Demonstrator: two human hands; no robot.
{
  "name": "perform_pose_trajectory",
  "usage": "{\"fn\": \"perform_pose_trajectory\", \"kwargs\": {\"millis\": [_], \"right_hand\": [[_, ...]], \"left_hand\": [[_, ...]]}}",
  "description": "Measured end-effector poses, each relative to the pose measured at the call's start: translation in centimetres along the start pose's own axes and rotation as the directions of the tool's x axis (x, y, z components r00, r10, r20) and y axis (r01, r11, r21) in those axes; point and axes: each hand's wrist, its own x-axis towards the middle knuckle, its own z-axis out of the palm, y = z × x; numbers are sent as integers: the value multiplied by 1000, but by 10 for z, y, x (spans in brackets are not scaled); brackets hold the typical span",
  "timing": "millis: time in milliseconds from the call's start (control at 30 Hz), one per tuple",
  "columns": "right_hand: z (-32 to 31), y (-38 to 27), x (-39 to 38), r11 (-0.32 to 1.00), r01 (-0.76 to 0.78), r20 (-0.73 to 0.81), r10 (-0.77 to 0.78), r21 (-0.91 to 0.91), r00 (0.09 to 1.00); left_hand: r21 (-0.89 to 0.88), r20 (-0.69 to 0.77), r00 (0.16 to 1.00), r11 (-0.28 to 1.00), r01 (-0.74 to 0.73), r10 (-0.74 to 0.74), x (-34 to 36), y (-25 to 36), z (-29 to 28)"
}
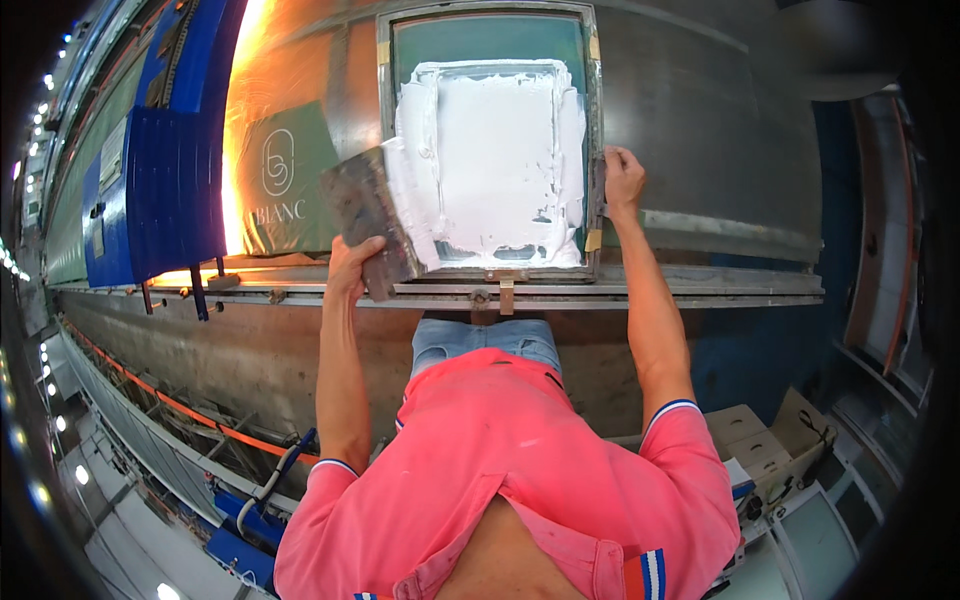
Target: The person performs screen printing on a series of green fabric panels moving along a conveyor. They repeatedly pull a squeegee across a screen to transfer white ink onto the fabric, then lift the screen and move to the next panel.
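Note:
A screen-printing frame (pixel 598 110) lies on the long table, its mesh largely covered with thick white ink (pixel 490 160). My left hand (pixel 352 265) is closed round a wide, stained squeegee (pixel 365 215), held tilted at the frame's left side. White ink coats the squeegee's edge that faces the screen. On the other side, my right hand (pixel 625 180) has its fingers curled at the frame's right edge. Its fingertips are partly hidden there.
Left of the frame, green fabric with a white print (pixel 285 180) lies on the table beside a bright orange glow. A blue machine housing (pixel 160 195) stands over the table there. A metal rail (pixel 700 285) runs along the near edge. Cartons (pixel 745 440) sit behind me at right.

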Motion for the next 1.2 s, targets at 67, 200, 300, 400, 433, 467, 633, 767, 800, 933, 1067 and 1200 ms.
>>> {"fn": "perform_pose_trajectory", "kwargs": {"millis": [67, 200, 300, 400, 433, 467, 633, 767, 800, 933, 1067, 1200], "right_hand": [[-1, 2, 0, 999, 37, 1, -37, -12, 999], [-2, -13, -2, 996, -17, -1, 17, -86, 1000], [4, -26, -12, 985, -20, -20, 17, -174, 1000], [8, -23, -11, 966, 20, -8, -22, -258, 1000], [7, -17, -8, 960, 12, -9, -15, -278, 1000], [7, -13, -6, 955, 5, -6, -8, -296, 1000], [9, -14, -7, 960, -2, 28, 10, -280, 1000], [11, -23, -7, 960, -10, 10, 14, -280, 1000], [11, -23, -7, 959, -13, 4, 15, -283, 1000], [13, -5, 5, 914, 84, 9, -88, -398, 996], [11, -31, 8, 824, 368, 229, -295, -431, 928], [41, -146, 1, 659, 683, 854, -117, -315, 507]], "left_hand": [[293, 33, 997, 953, -75, 68, 0, 22, 36], [814, 129, 986, 556, -166, 106, 17, 23, 94], [953, 202, 973, 204, -222, 111, 22, 5, 124], [947, 321, 946, -3, -321, 51, 45, -28, 137], [944, 329, 944, -21, -329, 0, 53, -41, 142], [942, 332, 942, -40, -334, -49, 60, -50, 151], [922, 339, 921, -127, -366, -192, 81, -70, 170], [921, 243, 866, -176, -347, -436, 94, -66, 185], [932, 204, 846, -167, -322, -493, 99, -59, 189], [938, 65, 781, -230, -260, -621, 138, -39, 182], [948, 231, 887, -114, -298, -400, 139, 9, 159], [891, 403, 911, -193, -411, -84, 154, 19, 166]]}}
